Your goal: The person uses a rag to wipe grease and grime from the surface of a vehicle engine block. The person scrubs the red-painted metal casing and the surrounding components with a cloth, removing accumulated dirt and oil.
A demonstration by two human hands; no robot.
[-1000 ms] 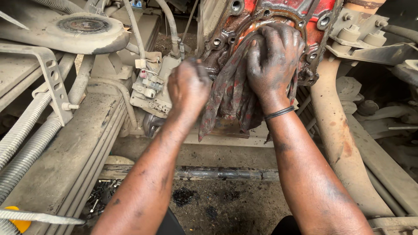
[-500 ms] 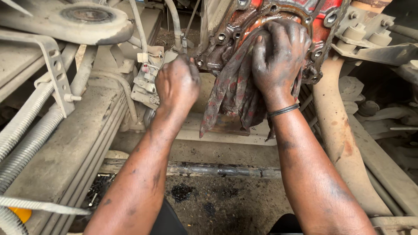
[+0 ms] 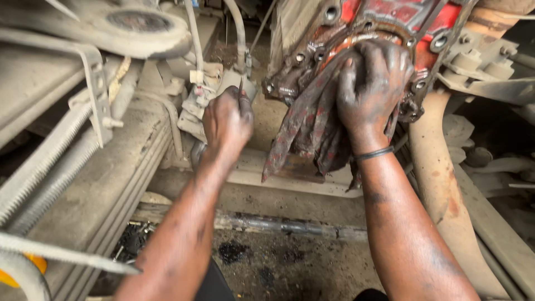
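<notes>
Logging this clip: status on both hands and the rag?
Right hand presses dirty rag on red housing. Left hand off rag, by grey bracket. Nothing blocking.

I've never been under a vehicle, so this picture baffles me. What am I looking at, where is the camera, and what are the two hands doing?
The camera sits on the person's head and looks down at their own greasy arms. The right hand presses a dirty reddish rag against a red metal housing ringed with bolt holes. The left hand holds none of the rag; it is loosely closed by a small grey bracket with hoses. To the left runs a dusty frame rail, and below is oil-stained ground.
</notes>
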